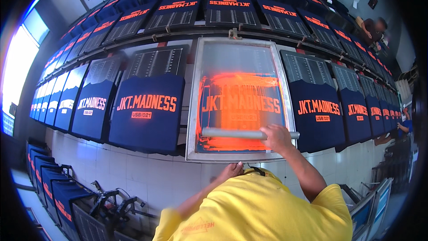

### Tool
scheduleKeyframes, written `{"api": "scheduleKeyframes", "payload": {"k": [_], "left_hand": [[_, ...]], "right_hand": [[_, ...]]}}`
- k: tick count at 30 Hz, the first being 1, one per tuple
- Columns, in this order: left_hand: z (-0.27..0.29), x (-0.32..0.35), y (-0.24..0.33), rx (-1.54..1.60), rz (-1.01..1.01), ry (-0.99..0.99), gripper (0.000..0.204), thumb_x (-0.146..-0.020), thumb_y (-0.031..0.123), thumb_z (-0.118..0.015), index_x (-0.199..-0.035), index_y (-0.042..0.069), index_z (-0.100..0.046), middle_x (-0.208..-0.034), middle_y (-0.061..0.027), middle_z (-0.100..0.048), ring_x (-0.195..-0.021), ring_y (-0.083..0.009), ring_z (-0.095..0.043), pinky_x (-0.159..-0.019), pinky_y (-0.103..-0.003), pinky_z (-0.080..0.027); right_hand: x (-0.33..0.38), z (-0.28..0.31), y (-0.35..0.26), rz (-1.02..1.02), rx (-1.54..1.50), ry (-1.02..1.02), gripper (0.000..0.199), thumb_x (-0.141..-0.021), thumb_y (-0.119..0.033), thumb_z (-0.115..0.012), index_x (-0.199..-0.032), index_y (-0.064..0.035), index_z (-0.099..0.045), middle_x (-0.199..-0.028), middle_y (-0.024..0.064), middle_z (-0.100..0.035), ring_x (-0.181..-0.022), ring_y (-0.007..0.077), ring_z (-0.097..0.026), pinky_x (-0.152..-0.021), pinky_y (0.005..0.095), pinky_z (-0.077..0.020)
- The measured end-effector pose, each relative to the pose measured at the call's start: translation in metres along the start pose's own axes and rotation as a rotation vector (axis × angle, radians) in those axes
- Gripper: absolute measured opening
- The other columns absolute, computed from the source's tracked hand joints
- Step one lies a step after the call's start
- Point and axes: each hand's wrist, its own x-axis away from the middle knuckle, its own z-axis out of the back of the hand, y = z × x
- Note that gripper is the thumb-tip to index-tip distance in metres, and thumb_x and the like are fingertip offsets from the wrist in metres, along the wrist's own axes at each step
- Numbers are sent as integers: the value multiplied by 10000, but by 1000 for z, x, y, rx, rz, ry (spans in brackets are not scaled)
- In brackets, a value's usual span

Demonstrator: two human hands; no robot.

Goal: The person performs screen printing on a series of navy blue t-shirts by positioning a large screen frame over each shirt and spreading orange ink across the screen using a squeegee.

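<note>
A metal-framed printing screen [195, 102] lies flat over a navy shirt on the long table, smeared with orange ink [240, 85]. My right hand [277, 137] grips the grey squeegee handle [232, 133] lying across the screen's near end. My left hand [231, 169] rests just below the frame's near edge, fingers curled, holding nothing that I can see. My yellow shirt [258, 209] fills the lower middle of the view.
Navy shirts with orange lettering [147, 107] lie in rows left, right and on a second row [232, 11] behind. White tiled table front [147, 174] runs below. Stacked frames [53, 187] stand lower left. One person [373, 29] sits at far right, another [405, 127] stands right.
</note>
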Motion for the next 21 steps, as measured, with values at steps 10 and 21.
{"api": "scheduleKeyframes", "payload": {"k": [10, 21], "left_hand": [[4, 2, 1, -13, 18, -36, 484, -1061, 443, -432, -820, 32, -517, -677, 6, -467, -649, -119, -423, -590, -333, -380], [4, -8, -32, -25, -17, -22, 527, -1057, 467, -423, -809, 13, -523, -668, -13, -463, -645, -143, -402, -595, -356, -385]], "right_hand": [[-150, -10, 43, -41, 17, 243, 224, -745, -195, -727, -879, -61, -608, -787, 129, -671, -795, 358, -664, -692, 499, -514], [-147, -4, 35, 99, 82, 22, 308, -747, -224, -781, -995, -87, -660, -898, 105, -691, -910, 316, -667, -789, 461, -524]]}}
